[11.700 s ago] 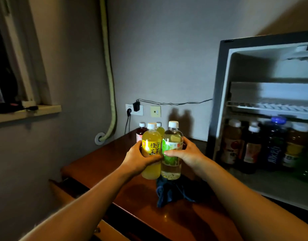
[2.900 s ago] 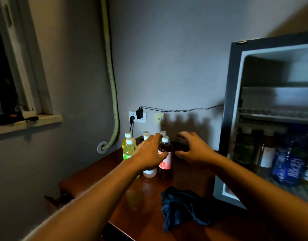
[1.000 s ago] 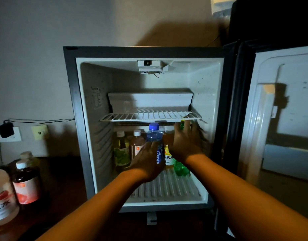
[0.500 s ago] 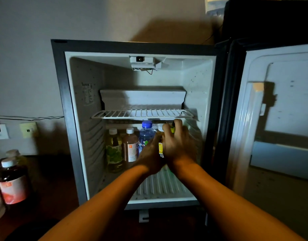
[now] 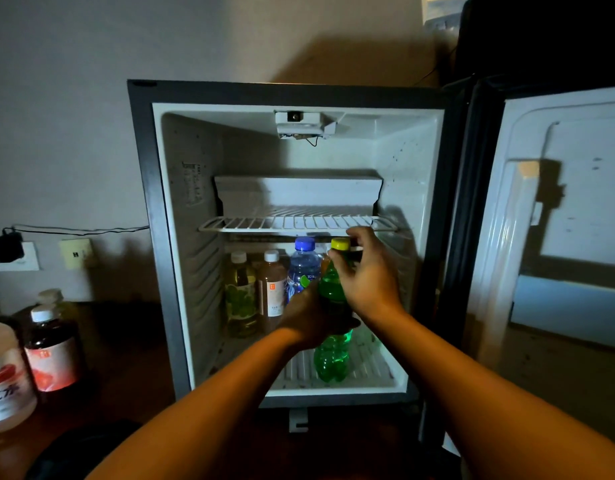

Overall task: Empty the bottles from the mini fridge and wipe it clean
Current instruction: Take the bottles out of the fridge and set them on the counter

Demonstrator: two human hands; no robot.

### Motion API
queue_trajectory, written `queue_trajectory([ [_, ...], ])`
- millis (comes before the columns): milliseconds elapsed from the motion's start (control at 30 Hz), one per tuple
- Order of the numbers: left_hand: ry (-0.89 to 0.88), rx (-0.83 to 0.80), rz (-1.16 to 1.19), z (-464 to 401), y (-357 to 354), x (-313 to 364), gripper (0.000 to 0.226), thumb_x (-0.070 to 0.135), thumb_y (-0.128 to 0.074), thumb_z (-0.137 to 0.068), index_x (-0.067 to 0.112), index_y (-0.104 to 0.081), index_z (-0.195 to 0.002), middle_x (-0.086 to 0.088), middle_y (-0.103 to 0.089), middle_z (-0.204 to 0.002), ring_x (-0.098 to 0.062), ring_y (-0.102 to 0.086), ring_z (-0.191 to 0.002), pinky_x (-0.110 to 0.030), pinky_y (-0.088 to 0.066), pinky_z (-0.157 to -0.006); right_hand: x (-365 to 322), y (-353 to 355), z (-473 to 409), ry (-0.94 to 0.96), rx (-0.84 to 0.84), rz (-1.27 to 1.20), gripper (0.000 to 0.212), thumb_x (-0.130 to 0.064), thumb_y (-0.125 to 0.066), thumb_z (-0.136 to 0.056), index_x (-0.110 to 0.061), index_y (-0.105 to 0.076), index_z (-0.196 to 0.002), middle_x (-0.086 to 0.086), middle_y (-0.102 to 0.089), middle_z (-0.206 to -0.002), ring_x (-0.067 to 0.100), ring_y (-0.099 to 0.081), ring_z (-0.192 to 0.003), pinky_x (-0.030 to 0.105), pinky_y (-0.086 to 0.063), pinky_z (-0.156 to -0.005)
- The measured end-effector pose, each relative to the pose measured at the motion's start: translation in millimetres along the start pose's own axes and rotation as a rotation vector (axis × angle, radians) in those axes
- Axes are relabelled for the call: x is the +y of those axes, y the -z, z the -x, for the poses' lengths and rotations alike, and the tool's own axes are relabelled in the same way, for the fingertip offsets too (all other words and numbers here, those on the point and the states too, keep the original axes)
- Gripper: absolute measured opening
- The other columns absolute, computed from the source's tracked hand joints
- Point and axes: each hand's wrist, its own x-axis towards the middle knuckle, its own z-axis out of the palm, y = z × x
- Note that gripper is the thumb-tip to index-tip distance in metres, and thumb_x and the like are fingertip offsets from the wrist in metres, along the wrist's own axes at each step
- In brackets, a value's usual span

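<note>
The mini fridge (image 5: 167, 237) stands open on the wooden table. On its floor, under the wire shelf (image 5: 282, 223), stand a pale green-label bottle (image 5: 241, 296), a brown tea bottle (image 5: 272, 292) and a blue-capped water bottle (image 5: 302, 268). My left hand (image 5: 308, 320) grips a green soda bottle (image 5: 332, 358) with a yellow cap round its middle, just inside the fridge's front edge. My right hand (image 5: 368, 278) curls round that bottle's neck, thumb under the cap. What lies behind my right hand is hidden.
Several removed bottles stand on the table at left, among them a dark red-label one (image 5: 51, 351) and a pink one (image 5: 4, 386). The fridge door (image 5: 559, 220) hangs open to the right. A dark cloth (image 5: 84, 448) lies at bottom left. A plugged-in charger (image 5: 8, 247) sits on the wall.
I turned from the table to the fridge and both hands reached inside. The green bottle has come forward from the back right corner, now held in both hands.
</note>
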Motion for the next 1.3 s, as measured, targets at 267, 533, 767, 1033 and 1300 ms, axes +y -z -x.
queue_trajectory([
  [267,0.007,-0.192,-0.517,8,17,-9,0.055,0.017,-0.073,-0.083,0.022,-0.051,-0.133,-0.003,-0.054,-0.133,-0.023,-0.053,-0.122,-0.032,-0.046,-0.100,40,-27,32,-0.472,-0.356,-0.123,0.068,-0.065,-0.075,-0.057,-0.030,-0.049,-0.109,-0.007,-0.068,-0.091,0.016,-0.069,-0.085,0.037,-0.057,-0.078],
  [533,-0.199,0.384,-0.645,-28,42,-13,0.056,0.001,-0.050,-0.083,0.013,-0.037,-0.137,-0.012,-0.041,-0.130,-0.029,-0.041,-0.117,-0.038,-0.043,-0.097,53,-36,32,-0.393,-0.238,-0.091,0.065,-0.046,-0.081,-0.067,-0.027,-0.050,-0.121,-0.007,-0.066,-0.105,0.018,-0.064,-0.094,0.036,-0.052,-0.080],
  [767,-0.044,0.210,-0.531,-57,40,1,0.079,0.023,-0.060,-0.091,0.012,-0.011,-0.152,-0.013,-0.022,-0.154,-0.033,-0.029,-0.138,-0.043,-0.033,-0.111,59,-42,34,-0.352,-0.205,-0.067,0.050,-0.048,-0.076,-0.073,-0.032,-0.045,-0.108,-0.009,-0.064,-0.095,0.014,-0.064,-0.082,0.036,-0.055,-0.073],
  [1033,0.141,0.423,0.016,-76,32,8,0.061,0.045,-0.079,-0.064,0.016,-0.047,-0.108,-0.009,-0.064,-0.104,-0.028,-0.063,-0.096,-0.047,-0.055,-0.084,60,-46,31,-0.408,-0.176,-0.108,0.048,-0.045,-0.077,-0.068,-0.028,-0.053,-0.106,-0.007,-0.065,-0.093,0.012,-0.063,-0.082,0.032,-0.053,-0.071],
  [1300,0.050,0.342,0.149,-53,22,14,0.026,0.024,-0.072,-0.085,0.013,-0.063,-0.107,-0.002,-0.065,-0.095,-0.018,-0.063,-0.090,-0.029,-0.051,-0.077,54,-38,31,-0.404,-0.181,-0.066,0.044,-0.044,-0.078,-0.066,-0.025,-0.058,-0.101,-0.006,-0.065,-0.089,0.014,-0.063,-0.077,0.024,-0.045,-0.058],
])
